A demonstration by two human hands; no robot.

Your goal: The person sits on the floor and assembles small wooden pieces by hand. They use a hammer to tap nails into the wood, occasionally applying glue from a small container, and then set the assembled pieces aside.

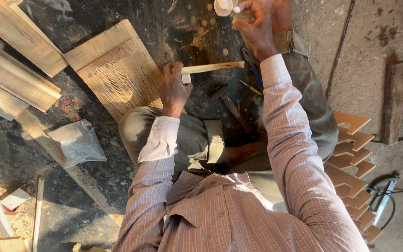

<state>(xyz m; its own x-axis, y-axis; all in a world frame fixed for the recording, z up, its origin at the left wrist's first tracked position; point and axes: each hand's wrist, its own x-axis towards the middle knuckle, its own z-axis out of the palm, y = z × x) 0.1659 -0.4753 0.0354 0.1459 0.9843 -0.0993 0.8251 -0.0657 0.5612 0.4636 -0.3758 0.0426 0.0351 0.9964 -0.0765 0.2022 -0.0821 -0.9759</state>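
Observation:
I sit cross-legged on a dark, stained floor. My left hand [172, 86] grips one end of a short pale wooden stick [213, 67], holding it level above the floor. My right hand [256, 25] is stretched forward at the top of the view, its fingers pinched around a small white object [223, 6] that is partly cut off by the frame edge. Under the stick lie a dark metal tool [234, 111] and a blue-handled tool [253, 70] on the floor.
A scored plywood board [117, 70] lies left of my left hand, with wooden planks [17, 60] beyond it. A crumpled plastic bag [78, 142] sits lower left. Stacked notched wooden pieces [353, 158] and a cable [388, 196] lie on the right.

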